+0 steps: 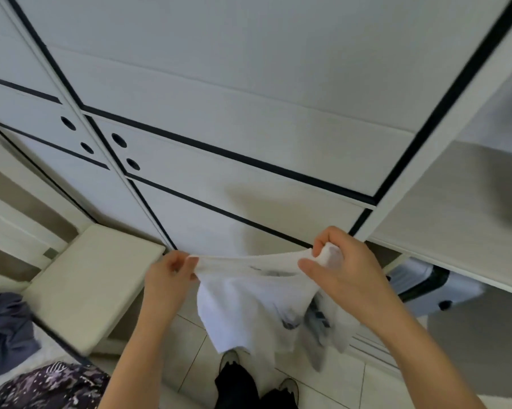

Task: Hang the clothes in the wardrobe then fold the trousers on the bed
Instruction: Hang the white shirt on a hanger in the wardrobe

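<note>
you hold a white t-shirt stretched between your two hands in front of the wardrobe, above the tiled floor and your shoes. its taut upper edge runs almost level from left to right, so its long axis lies across your view, dipping slightly in the middle. the rest of the cloth hangs down toward your feet in loose, uneven folds. which edge of the shirt you have hold of cannot be told. your left hand pinches the left end of that edge between thumb and curled fingers. your right hand has its fingers curled round a bunched wad of fabric at the right end, thumb stretched out beneath it. the cloth looks soft, thin and easily crumpled, with a dark grey-blue print half buried in the folds and too blurred to read. behind it the wardrobe door is flat, matt white panelling crossed by thin black lines, with round dark finger holes. to the right the wardrobe stands open on a pale shelf, and under it sits a hard-shelled silver suitcase with black trim. at left is a padded cream bench, rectangular with rounded corners. at lower left lie a crumpled slate-blue garment and a dark speckled fabric.
</note>
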